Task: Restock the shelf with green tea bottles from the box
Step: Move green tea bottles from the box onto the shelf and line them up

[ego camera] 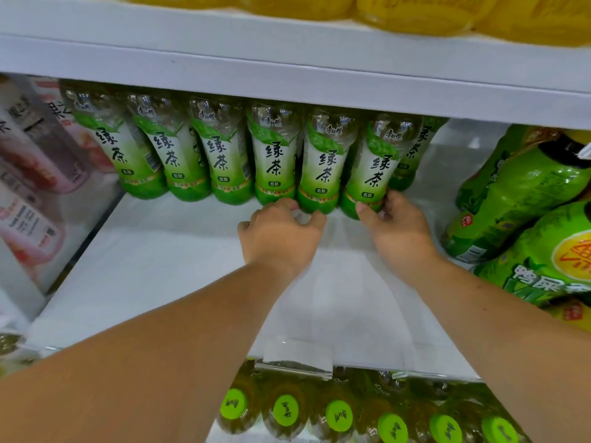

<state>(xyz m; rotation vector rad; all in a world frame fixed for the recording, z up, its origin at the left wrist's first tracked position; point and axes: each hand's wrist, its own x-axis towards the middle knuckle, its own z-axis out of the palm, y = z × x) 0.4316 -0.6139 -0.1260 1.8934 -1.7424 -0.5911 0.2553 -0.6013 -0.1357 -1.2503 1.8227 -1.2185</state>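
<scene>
Both arms reach into the white shelf (179,270). Left hand (281,233) is curled at the base of two green tea bottles: fingers on the foot of the fourth green tea bottle (275,155), thumb tip touching the foot of the fifth green tea bottle (323,164). Whether it actually clamps either one is unclear. Right hand (398,230) is just right of the left hand, fingers closed around the bottom of the sixth green tea bottle (372,167), thumb pressed on its front.

Row of green tea bottles (179,148) stands upright at the back of the shelf, running leftward from the hands, labels facing out. One more green tea bottle sits behind the right hand's bottle, partly hidden.

Far left of the left hand: pink-labelled bottles (35,174), blurred. Right of the right hand: bright green bottles (524,199) lying tilted and stacked. Above the hands: upper shelf board with yellow bottles (415,11). Below the forearms: lower shelf with green-capped bottles (339,415), seen from the top. Bare shelf surface lies between the hands and the front edge.
</scene>
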